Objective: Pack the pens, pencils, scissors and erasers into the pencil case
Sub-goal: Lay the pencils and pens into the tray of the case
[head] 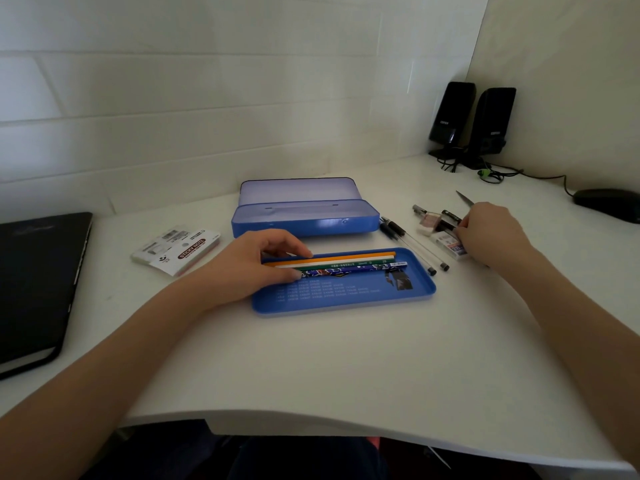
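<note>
Three pencils (332, 263) are pinned in the blue tray (346, 296) by the flattened left hand (256, 265); the right hand (491, 230) is curled among erasers (450, 245) and scissors (464, 198), its grip unclear. Nearby pens (414, 245) could be knocked rolling.

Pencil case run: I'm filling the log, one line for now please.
left hand: steadying pencils in tray | right hand: reaching erasers
</note>
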